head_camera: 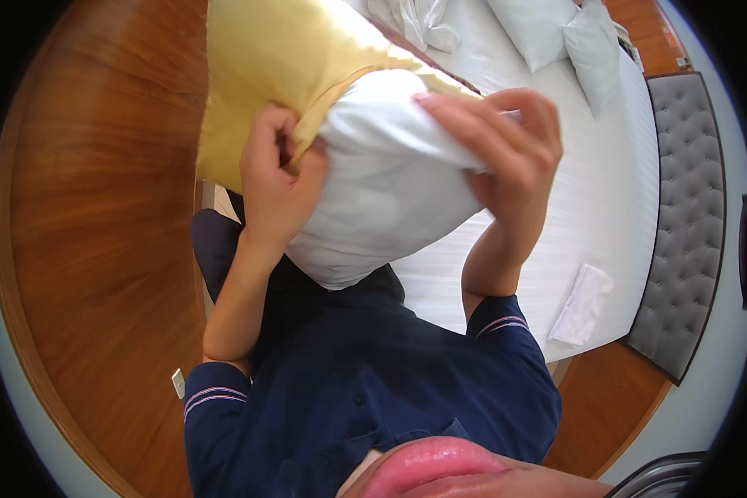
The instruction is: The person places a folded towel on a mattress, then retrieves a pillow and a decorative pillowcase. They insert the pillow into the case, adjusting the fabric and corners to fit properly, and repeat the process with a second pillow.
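Note:
A white pillow (386,199) sits partly inside a yellow satin-like cushion cover (255,81), its near end sticking out of the opening towards my body. My left hand (283,174) pinches the folded edge of the yellow cover at the left of the opening. At the right, my right hand (504,149) grips the white fabric near the pillow's upper right side; it is slightly blurred. The far end of the pillow is hidden within the yellow cover.
Under and beyond my hands lies a bed with a white striped sheet (585,205). White pillows (535,31) rest at its far side, a folded white cloth (580,305) near the grey tufted headboard (685,224). Brown wood panelling (99,249) stands at the left.

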`<state>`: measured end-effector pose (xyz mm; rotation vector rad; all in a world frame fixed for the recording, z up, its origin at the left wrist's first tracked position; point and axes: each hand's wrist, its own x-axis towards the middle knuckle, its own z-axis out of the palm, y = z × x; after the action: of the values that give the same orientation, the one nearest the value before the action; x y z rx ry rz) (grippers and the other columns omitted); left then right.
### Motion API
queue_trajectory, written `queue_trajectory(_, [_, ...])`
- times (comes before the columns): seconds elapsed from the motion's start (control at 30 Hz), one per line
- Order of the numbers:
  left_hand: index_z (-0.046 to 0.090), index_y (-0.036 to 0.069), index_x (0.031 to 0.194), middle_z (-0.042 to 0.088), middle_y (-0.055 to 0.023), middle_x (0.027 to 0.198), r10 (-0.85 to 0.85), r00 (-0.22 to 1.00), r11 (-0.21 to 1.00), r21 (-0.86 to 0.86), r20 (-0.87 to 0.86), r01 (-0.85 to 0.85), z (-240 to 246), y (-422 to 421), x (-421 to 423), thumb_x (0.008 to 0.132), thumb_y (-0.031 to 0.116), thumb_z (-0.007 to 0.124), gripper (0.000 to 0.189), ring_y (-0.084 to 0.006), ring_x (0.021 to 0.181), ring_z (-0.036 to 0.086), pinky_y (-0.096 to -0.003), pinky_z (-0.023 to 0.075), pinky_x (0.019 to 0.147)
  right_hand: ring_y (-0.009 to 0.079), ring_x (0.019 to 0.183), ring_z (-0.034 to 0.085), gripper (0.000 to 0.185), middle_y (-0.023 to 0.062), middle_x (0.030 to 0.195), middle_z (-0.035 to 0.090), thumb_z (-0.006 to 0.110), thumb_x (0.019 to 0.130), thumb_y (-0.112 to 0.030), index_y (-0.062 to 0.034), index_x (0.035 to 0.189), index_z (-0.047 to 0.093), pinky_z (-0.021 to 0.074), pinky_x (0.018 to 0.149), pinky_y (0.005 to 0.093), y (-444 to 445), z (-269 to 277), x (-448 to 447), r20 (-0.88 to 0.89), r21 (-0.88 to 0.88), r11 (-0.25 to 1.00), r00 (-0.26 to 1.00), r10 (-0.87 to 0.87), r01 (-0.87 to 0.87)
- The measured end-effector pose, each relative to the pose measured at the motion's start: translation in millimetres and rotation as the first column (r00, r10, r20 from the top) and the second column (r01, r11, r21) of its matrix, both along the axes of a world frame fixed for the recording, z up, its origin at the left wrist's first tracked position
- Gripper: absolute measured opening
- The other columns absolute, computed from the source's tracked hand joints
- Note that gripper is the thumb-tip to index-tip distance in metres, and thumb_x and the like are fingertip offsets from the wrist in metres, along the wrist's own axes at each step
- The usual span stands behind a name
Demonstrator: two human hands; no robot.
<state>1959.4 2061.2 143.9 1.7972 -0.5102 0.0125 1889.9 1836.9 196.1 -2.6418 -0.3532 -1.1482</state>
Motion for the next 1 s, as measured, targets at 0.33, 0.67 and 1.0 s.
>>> queue_trajectory(0.33, [0.048,0.004,0.101,0.045,-0.0012,0.087,0.016,0.998,0.989,-0.146,0.054,-0.008,-31.3,89.7,5.7,0.095,0.03,0.052,0.027,-0.0097,0.082,0.042,-0.0228,0.0354,0.075,0.0102,0.066,0.049,0.025,-0.011,0.084,0.07,0.069,0.066,-0.021,-0.0274,0.09,0.075,0.0405,0.062,0.0255,92.1,-18.4,-24.0,0.088,-0.004,0.999,0.995,0.047,-0.047])
queue_trajectory(0.67, [0.038,0.004,0.129,0.053,-0.0117,0.117,0.154,0.987,0.987,-0.028,-0.042,-0.155,-7.4,88.4,92.4,0.1,0.055,0.04,0.059,-0.0213,0.113,0.049,-0.0344,0.0384,0.097,0.0137,0.063,0.049,0.022,-0.0029,0.079,0.073,0.068,0.069,-0.02,-0.0182,0.09,0.076,0.0387,0.055,0.0249,51.2,-10.8,-20.2,0.223,-0.003,0.933,0.909,0.351,-0.359])
queue_trajectory(1.0, [0.057,-0.002,0.114,0.062,-0.0118,0.097,0.105,0.987,0.993,-0.072,0.119,-0.097,-17.5,58.3,113.6,0.104,0.039,0.04,0.046,-0.0192,0.091,0.056,-0.0318,0.0439,0.083,0.0152,0.064,0.053,0.039,-0.0017,0.076,0.071,0.07,0.057,-0.003,-0.0161,0.093,0.078,0.0454,0.058,0.026,-42.8,20.1,-34.5,0.099,0.151,0.935,0.946,0.31,-0.322])
